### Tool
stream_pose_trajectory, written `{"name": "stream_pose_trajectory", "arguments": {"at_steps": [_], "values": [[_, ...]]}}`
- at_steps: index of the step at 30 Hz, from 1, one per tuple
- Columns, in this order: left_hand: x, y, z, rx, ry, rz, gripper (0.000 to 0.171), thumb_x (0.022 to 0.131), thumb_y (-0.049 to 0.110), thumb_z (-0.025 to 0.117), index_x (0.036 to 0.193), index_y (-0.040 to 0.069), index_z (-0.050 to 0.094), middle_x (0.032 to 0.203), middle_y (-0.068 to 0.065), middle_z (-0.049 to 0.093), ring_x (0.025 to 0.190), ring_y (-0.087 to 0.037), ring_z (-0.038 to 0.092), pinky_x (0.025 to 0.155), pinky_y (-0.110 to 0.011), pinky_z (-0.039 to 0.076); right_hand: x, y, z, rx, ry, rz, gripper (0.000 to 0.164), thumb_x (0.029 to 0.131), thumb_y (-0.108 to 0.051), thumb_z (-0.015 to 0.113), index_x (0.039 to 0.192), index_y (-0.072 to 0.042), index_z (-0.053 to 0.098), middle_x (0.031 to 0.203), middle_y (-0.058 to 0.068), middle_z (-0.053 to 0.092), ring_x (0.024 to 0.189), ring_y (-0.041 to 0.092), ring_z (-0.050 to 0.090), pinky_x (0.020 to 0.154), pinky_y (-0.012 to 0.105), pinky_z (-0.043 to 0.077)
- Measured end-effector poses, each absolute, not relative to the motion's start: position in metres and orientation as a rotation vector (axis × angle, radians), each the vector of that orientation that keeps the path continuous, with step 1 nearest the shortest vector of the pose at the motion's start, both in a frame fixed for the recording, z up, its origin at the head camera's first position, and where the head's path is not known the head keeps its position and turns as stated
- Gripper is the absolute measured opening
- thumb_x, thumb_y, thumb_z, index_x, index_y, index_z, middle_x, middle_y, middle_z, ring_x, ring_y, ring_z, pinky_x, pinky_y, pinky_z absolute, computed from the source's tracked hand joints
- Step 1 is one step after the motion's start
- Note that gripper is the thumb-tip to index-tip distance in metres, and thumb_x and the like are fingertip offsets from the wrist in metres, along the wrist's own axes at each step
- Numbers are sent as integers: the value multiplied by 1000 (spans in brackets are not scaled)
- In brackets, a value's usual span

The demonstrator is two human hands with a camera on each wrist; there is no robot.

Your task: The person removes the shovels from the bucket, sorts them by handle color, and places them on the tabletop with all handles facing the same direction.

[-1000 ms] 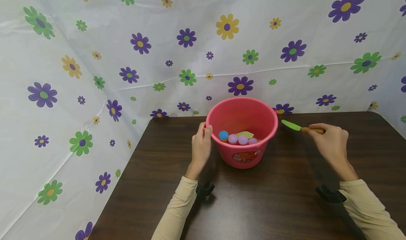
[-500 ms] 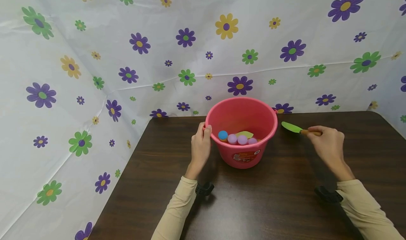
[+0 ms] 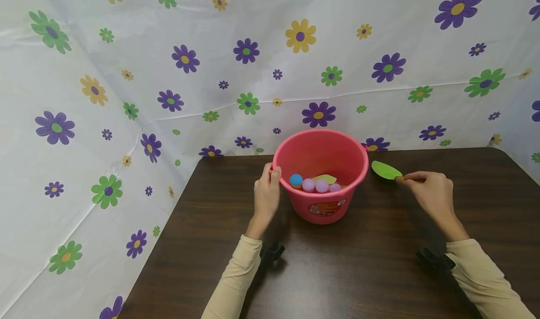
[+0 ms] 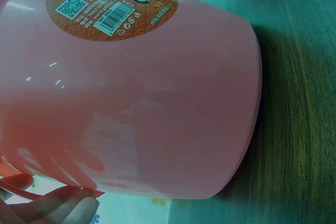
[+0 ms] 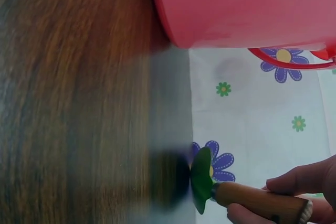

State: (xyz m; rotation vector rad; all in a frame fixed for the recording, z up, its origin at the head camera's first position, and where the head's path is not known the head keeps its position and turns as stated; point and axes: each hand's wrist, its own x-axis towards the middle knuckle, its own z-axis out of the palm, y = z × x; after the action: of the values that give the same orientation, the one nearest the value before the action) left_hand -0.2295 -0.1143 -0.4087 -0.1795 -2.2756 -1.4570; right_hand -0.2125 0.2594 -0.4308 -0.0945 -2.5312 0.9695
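A pink bucket point(image 3: 316, 209) stands upright on the table, and my left hand point(image 3: 267, 195) grips its left rim. In the left wrist view, the fingers point(image 4: 58, 205) show beside the bucket's red handle point(image 4: 23, 193). Right of the bucket, my right hand point(image 3: 432, 192) holds a small trowel point(image 3: 386, 170) by its wooden handle point(image 5: 262, 203). Its green blade point(image 5: 200, 179) points toward the bucket, apart from it and low over the table. Inside the bucket lie a blue ball point(image 3: 296, 180), several lilac balls point(image 3: 322, 186) and a pale yellow-green piece point(image 3: 326, 179), partly hidden by the near rim.
The dark wooden table point(image 3: 337, 267) runs back to a white flowered cloth point(image 3: 261, 28) hanging behind and along the left side. An oval label point(image 4: 110, 9) is on the bucket's front. A dark band point(image 3: 272, 251) sits at the left wrist.
My right hand has moved a little left and down with the trowel. The blade has turned and shows more of its broad face. The left hand and bucket stay in place.
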Motion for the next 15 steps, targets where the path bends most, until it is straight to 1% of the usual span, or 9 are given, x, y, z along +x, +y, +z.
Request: {"name": "stream_pose_trajectory", "arguments": {"at_steps": [3,7,9,10,12,14,15], "values": [[-229,-114,-409,-178,-2279,-1462,40,105,40,45,119,8,65,68,-1,51,59,-17,48,53,-28,37,-213,259,-430,-116,-2579,1016,29,97,-17,71,102,12,75,93,30,72,64,24,50,52,31,34],[-228,-114,-408,-175,-2279,-1466,40,105,40,45,119,8,65,67,-1,49,60,-16,46,52,-28,35,-212,260,-430,-132,-2637,1115,37,99,-23,69,107,13,73,91,27,74,73,34,67,57,28,42],[-228,-114,-408,-179,-2278,-1472,40,106,40,45,119,8,65,67,-1,49,60,-16,45,52,-27,34,-212,262,-429,-145,-2665,1184,41,101,-24,67,111,15,70,94,29,73,79,38,73,60,26,45],[-228,-114,-408,-180,-2279,-1472,40,106,40,45,120,8,65,67,-1,49,59,-16,45,52,-27,34,-212,262,-429,-153,-2679,1220,42,102,-25,66,113,16,69,97,30,73,81,38,75,62,28,48],[-228,-114,-408,-185,-2281,-1474,41,106,40,45,120,7,64,67,-1,50,59,-17,46,52,-28,35,-213,263,-429,-171,-2705,1327,45,103,-24,62,119,18,65,105,33,71,83,34,76,74,38,56],[-228,-114,-409,-187,-2280,-1468,41,106,41,45,119,7,64,67,-2,51,59,-17,48,52,-28,36,-215,265,-429,-189,-2730,1442,48,105,-24,58,124,20,61,113,36,68,81,26,76,86,50,54],[-228,-114,-408,-186,-2280,-1465,41,106,41,45,119,7,64,67,-2,51,59,-17,48,52,-28,37,-216,265,-429,-195,-2747,1495,49,106,-24,56,127,21,59,117,37,66,81,22,76,89,52,53]]}}
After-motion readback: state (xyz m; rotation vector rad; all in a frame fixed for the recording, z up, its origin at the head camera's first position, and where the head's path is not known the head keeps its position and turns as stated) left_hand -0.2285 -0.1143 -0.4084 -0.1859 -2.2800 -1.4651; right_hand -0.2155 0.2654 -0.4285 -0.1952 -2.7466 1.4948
